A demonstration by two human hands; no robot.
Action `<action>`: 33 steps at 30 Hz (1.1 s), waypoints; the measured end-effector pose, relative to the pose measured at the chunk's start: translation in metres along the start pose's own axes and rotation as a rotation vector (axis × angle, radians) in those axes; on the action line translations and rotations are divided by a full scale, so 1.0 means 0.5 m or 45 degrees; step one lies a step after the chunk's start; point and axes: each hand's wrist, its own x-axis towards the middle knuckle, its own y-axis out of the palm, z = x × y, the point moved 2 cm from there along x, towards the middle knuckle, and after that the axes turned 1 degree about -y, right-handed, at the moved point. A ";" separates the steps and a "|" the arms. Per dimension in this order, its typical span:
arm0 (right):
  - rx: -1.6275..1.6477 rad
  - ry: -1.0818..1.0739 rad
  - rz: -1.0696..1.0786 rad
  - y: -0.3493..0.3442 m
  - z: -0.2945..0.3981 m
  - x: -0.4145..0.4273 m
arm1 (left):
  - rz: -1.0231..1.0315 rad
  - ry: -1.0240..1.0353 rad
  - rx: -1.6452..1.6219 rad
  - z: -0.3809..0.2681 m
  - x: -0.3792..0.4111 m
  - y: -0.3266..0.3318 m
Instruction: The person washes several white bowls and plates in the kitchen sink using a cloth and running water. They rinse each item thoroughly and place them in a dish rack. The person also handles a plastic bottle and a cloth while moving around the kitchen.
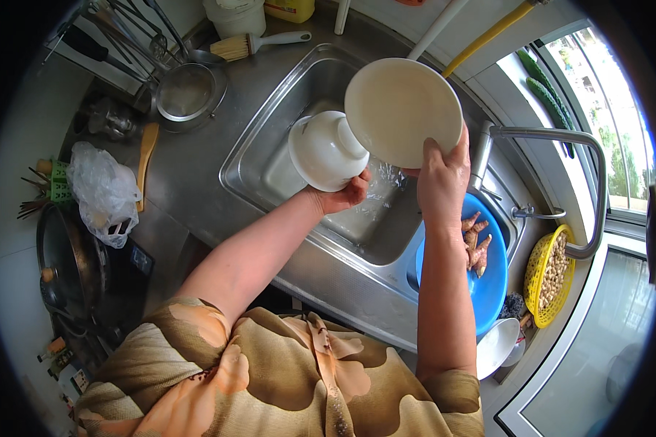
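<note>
Over a stainless steel sink [246,169], both of my hands hold white dishes. My left hand [351,195] grips a white bowl [320,153] from below; the bowl is tilted, its foot ring turned up to the right. My right hand [443,169] has its thumb over the rim of a wider white dish [402,112], a plate or shallow bowl, with its broad face turned up to me. The dish overlaps the bowl's foot in view; whether they touch I cannot tell. Some water shows in the basin beneath.
On the right stand a steel faucet [552,133], a blue basin [495,295] with knobbly roots [476,246], a yellow basket [531,273] of peanuts and a white bowl [497,349]. Leftward are a strainer [185,93], a wooden spatula [147,158], a plastic bag [101,185] and a lidded pan [68,257].
</note>
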 end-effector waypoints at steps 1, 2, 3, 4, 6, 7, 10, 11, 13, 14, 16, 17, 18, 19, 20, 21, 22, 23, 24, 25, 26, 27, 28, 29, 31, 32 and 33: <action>-0.212 -0.179 -0.065 -0.001 0.004 0.001 | 0.004 0.003 0.025 0.007 0.011 0.005; -0.425 -0.358 -0.131 -0.001 0.007 0.003 | -0.006 -0.033 -0.023 0.015 0.020 0.010; -0.637 -0.533 -0.194 0.004 0.014 0.000 | 0.004 -0.044 -0.015 0.020 0.026 0.009; -0.671 -0.508 -0.146 0.005 0.031 -0.006 | 0.013 -0.054 -0.008 0.023 0.032 0.008; -0.710 -0.586 -0.152 0.016 0.037 -0.004 | 0.059 -0.098 -0.055 0.023 0.045 0.013; -0.732 -0.627 -0.155 0.018 0.040 -0.002 | 0.007 -0.091 -0.082 0.029 0.050 0.013; -0.676 -0.603 -0.180 0.009 0.036 0.001 | -0.085 -0.081 -0.007 0.046 0.043 0.019; -0.665 -0.613 -0.196 0.008 0.031 0.006 | -0.152 -0.021 0.042 0.041 0.035 0.022; -0.578 -0.540 -0.207 0.003 0.021 0.015 | -0.274 0.095 0.143 0.026 0.027 0.024; -0.464 -0.386 -0.192 -0.003 0.021 0.014 | -0.303 0.082 0.168 0.022 0.019 0.020; -0.160 -0.284 -0.146 -0.007 0.000 0.031 | -0.454 0.173 0.358 0.000 0.001 0.001; 0.087 -0.018 -0.131 -0.021 -0.009 0.026 | -0.530 0.221 0.452 -0.012 -0.008 -0.007; 0.059 -0.028 -0.151 -0.028 -0.012 0.024 | -0.962 0.353 0.748 -0.005 -0.010 0.034; 0.016 -0.044 -0.174 -0.037 -0.009 0.022 | -1.023 0.416 0.855 -0.005 -0.018 0.049; -0.112 -0.087 -0.196 -0.036 -0.001 0.013 | -1.084 0.479 0.963 -0.009 -0.033 0.058; -0.324 -0.290 -0.223 -0.037 -0.001 0.014 | -1.142 0.545 1.070 -0.014 -0.051 0.062; -0.536 -0.493 -0.248 -0.039 -0.009 0.016 | -1.071 0.496 1.132 -0.027 -0.056 0.063; -0.749 -0.696 -0.272 -0.039 -0.010 0.014 | -1.118 0.554 1.181 -0.020 -0.053 0.061; -0.791 -0.686 -0.241 -0.035 0.002 0.008 | -1.173 0.628 1.230 -0.007 -0.055 0.081; -0.739 -0.622 -0.181 -0.033 0.013 -0.003 | -1.228 0.702 1.278 -0.001 -0.057 0.094; -0.759 -0.645 -0.177 -0.029 0.012 -0.003 | -1.221 0.751 1.346 -0.007 -0.056 0.082; -0.793 -0.662 -0.184 -0.034 0.010 -0.006 | -1.268 0.817 1.391 -0.007 -0.058 0.083; -0.857 -0.787 -0.195 -0.035 0.017 -0.008 | -1.313 0.884 1.436 -0.011 -0.063 0.085; -0.921 -0.912 -0.207 -0.033 0.023 -0.008 | -1.359 0.951 1.481 -0.016 -0.070 0.087; -0.892 -0.996 -0.243 -0.036 0.021 -0.008 | -1.383 1.022 1.732 -0.036 -0.091 0.106; -0.906 -1.025 -0.258 -0.040 0.027 -0.010 | -1.404 1.144 2.072 -0.062 -0.101 0.091; -0.921 -1.050 -0.275 -0.044 0.031 -0.011 | -1.367 1.264 2.337 -0.069 -0.112 0.102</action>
